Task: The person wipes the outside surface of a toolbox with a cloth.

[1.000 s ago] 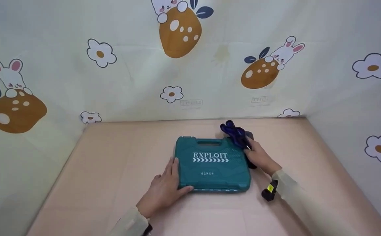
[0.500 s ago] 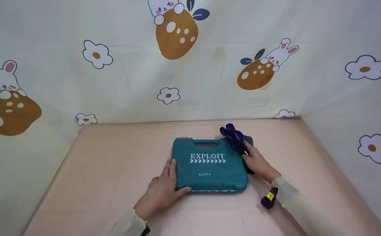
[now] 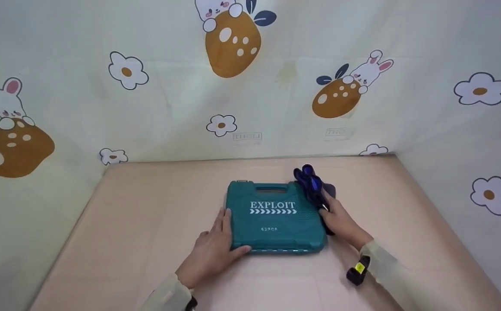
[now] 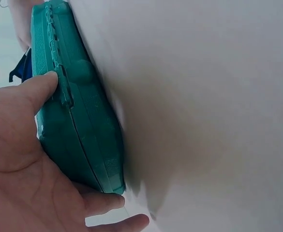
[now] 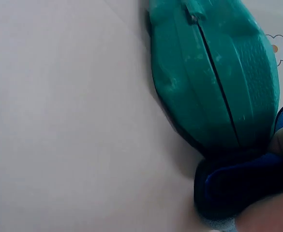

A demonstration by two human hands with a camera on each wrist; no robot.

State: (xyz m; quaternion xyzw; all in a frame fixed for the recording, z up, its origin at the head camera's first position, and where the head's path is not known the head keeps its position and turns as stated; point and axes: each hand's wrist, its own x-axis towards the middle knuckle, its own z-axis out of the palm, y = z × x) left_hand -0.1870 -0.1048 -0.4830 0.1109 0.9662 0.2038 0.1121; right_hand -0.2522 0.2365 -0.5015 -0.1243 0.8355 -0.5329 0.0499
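Observation:
A teal plastic case [image 3: 276,220] lettered EXPLOIT lies flat on the table, its carrying handle at the far side. My left hand [image 3: 211,252] rests against its near left corner. The thumb [image 4: 47,87] touches the front edge by the hinge or latch strip, and the fairly straight fingers lie along the left side. My right hand [image 3: 341,218] grips a dark blue and black item [image 3: 311,185] with looped, padded-looking parts against the case's right side; its exact kind is unclear. In the right wrist view, a rounded black-edged end of the blue item [image 5: 228,188] shows beside the case.
A pinkish cloth covers the table [image 3: 168,198]. Behind and at the sides hang pale curtains [image 3: 168,103] printed with rabbits, brown fruit and flowers. A black strap with a yellow mark [image 3: 358,270] sits on the right wrist.
The right hand and the dark blue item have shifted slightly right and toward the near side. The left hand stays at the case's corner; the whole view has shifted slightly.

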